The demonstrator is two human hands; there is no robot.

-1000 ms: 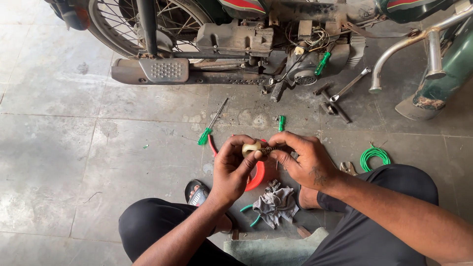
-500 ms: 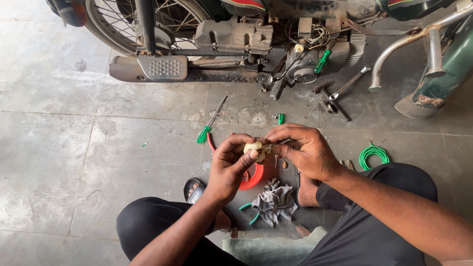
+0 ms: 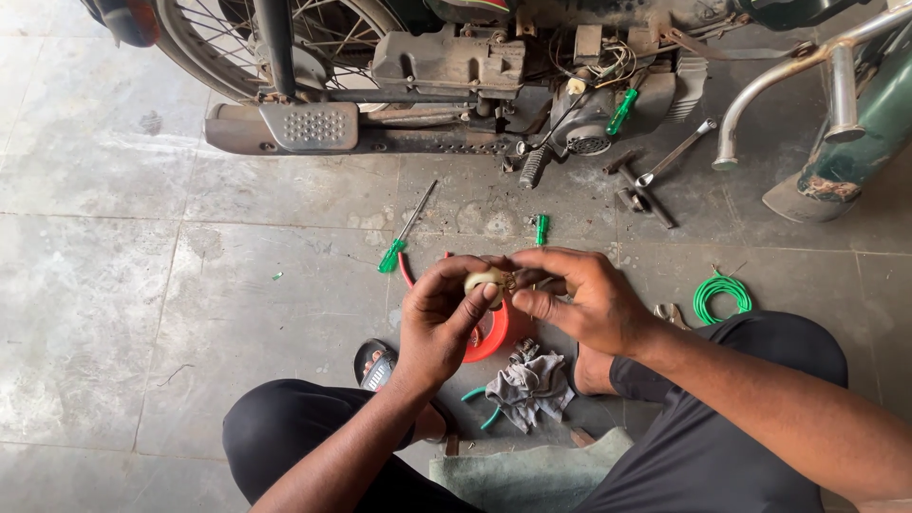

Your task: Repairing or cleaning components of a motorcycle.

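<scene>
Small pale part [image 3: 483, 281] pinched between left hand [image 3: 439, 323]; right hand [image 3: 581, 296] touching.

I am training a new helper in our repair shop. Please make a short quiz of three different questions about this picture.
1. True or false: the green-handled screwdriver lies on the floor, apart from both hands.
2. Which hand pinches the small cream-coloured part? A) the left hand B) the right hand C) neither
3. Fill the gap: the coil of green wire lies on the floor beside the person's ____ knee.

Key
1. True. It rests on the concrete, between the hands and the motorcycle.
2. A. The left thumb and fingers hold the part; the right hand works at the small metal piece beside it.
3. Right.
</scene>
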